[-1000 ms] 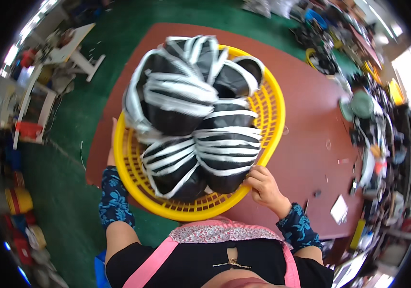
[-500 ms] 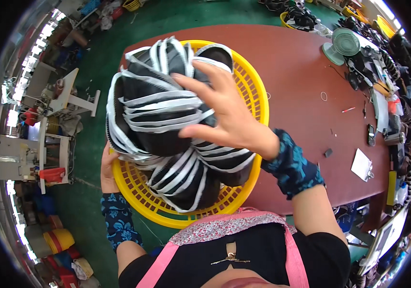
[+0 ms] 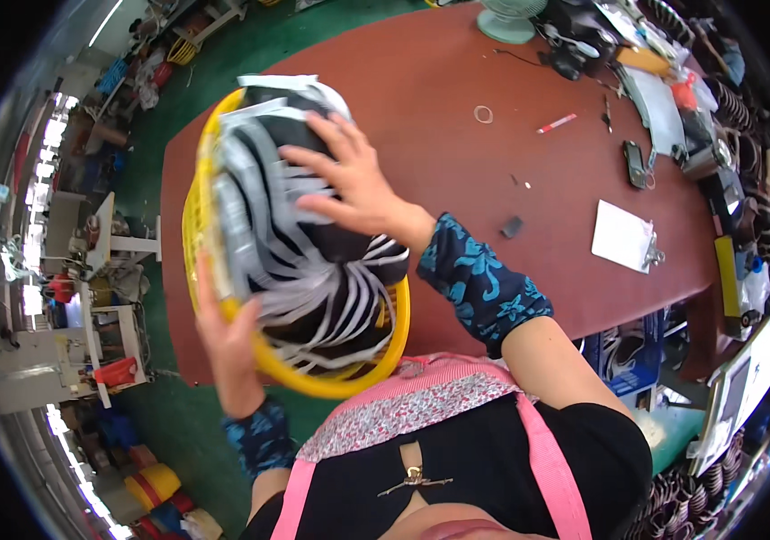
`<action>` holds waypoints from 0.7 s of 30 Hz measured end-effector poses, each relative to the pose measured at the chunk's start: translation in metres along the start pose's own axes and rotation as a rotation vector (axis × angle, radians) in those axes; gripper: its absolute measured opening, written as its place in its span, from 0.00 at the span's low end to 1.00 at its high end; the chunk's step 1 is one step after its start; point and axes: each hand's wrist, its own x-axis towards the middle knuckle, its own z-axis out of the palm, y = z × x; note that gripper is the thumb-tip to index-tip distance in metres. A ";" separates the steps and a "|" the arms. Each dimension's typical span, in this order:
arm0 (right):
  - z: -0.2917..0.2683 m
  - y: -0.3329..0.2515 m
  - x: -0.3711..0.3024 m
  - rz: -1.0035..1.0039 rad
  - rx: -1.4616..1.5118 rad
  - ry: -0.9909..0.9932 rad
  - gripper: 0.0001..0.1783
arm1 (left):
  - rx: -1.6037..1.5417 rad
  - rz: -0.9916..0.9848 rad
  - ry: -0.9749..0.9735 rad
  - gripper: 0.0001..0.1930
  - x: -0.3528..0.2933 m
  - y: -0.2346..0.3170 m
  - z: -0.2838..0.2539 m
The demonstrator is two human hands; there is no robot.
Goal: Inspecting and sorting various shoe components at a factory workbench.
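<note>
A round yellow plastic basket (image 3: 349, 382) is tipped up on its side at the near left corner of a reddish-brown table (image 3: 457, 153). It holds several black bundles wrapped in white bands (image 3: 268, 216). My left hand (image 3: 228, 346) grips the basket's lower left rim. My right hand (image 3: 353, 184) lies flat with spread fingers on top of the bundles, pressing against them. Both forearms wear blue patterned sleeves.
On the table lie a white paper on a clipboard (image 3: 623, 238), a small black block (image 3: 512, 227), a red pen (image 3: 556, 123), a ring (image 3: 483, 114) and a fan base (image 3: 511, 20). Tools and coils crowd the right edge. Green floor and machines lie left.
The basket has been tilted from lying flat to standing on its side. My right hand went from the rim onto the bundles; my left hand has come up along the left rim.
</note>
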 end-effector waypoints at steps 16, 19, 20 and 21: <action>-0.100 0.168 -0.270 0.997 0.356 0.474 0.20 | 0.450 0.199 -0.113 0.47 -0.008 0.044 0.103; -0.122 0.177 -0.286 1.048 0.060 0.455 0.16 | 0.627 0.341 -0.163 0.48 -0.004 0.059 0.136; -0.128 0.189 -0.298 1.019 -0.077 0.432 0.15 | 0.664 0.385 -0.178 0.48 0.000 0.062 0.150; -0.126 0.195 -0.303 0.982 -0.199 0.395 0.14 | 0.721 0.403 -0.185 0.48 0.000 0.065 0.158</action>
